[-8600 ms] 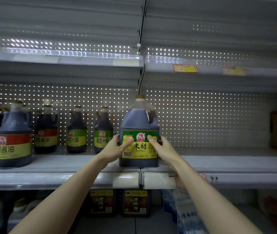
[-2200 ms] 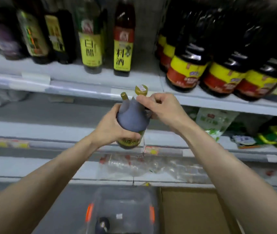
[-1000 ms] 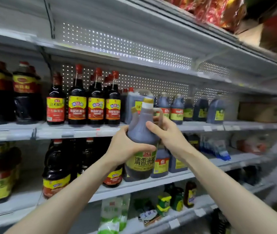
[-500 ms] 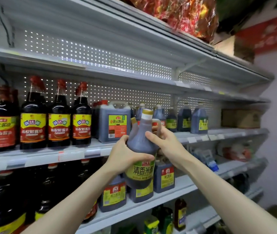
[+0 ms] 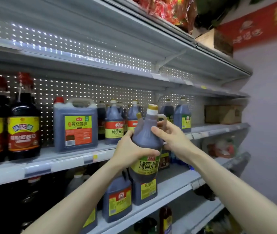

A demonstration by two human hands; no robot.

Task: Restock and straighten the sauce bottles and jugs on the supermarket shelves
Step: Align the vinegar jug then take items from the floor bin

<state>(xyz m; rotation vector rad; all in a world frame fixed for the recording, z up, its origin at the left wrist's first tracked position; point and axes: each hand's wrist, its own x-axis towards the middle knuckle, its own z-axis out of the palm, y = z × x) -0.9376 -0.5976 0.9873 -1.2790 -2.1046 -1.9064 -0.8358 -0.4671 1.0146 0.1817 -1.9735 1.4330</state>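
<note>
I hold a dark vinegar jug (image 5: 147,135) with a gold cap, a side handle and a green-yellow label in front of the shelves, tilted slightly left. My left hand (image 5: 131,149) wraps its body from the left. My right hand (image 5: 169,135) grips its shoulder and handle from the right. Behind it, the middle shelf (image 5: 63,160) carries a big square jug (image 5: 75,124) with an orange label, and a row of similar handled jugs (image 5: 114,123) with red or green labels.
Round dark soy bottles (image 5: 24,125) stand at the left of the middle shelf, a cardboard box (image 5: 222,114) at its right end. More jugs (image 5: 117,198) sit on the lower shelf (image 5: 173,188). The shelf above looks bare. Red packets and a box lie on top.
The view has swung right along the shelves. The jug stays in both hands, carried rightward and closer to the row of handled jugs on the middle shelf.
</note>
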